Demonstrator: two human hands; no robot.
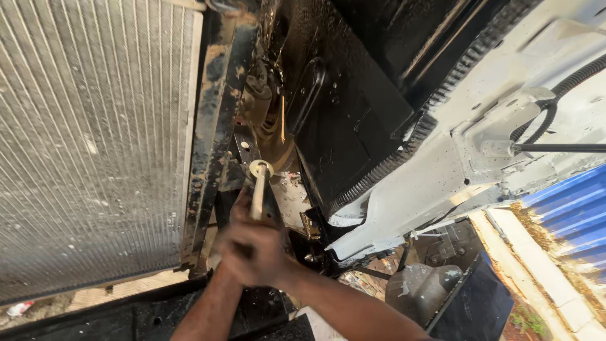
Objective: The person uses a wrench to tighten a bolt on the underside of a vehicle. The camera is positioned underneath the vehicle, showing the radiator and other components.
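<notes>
Low centre of the frame: both hands clamped together around the lower shaft of a long pale metal ring spanner (257,189), its ring end seated just above centre on a fastener of the grimy black steel frame rail (218,120). Right hand (262,252) wrapped over the top, fingers closed tight on the handle; left hand (237,243) tucked beneath and largely hidden, seemingly closed on the same handle — exact finger positions not readable through the blur. Forearms rising from the bottom edge.

Judged as a handling matter: stiff, fairly heavy for its slimness, no give at all along the shaft. Smooth metal, and probably greasy given the oily black sheet-metal panel (341,120) right beside it — likely slippery, hence a full wrap rather than fingertips. Best hold far down the handle, away from the ring, for leverage; ring kept square on the fastener to avoid rounding or a sudden slip toward the rail edges.

Filling the left of the frame: a dusty silver finned radiator core (88,145), thin fins easily bent — fragile, not a surface for knuckles. Right side: white-painted body panel (480,145) with a black corrugated hose (555,95); blue corrugated sheeting (568,202) at the far right.
</notes>
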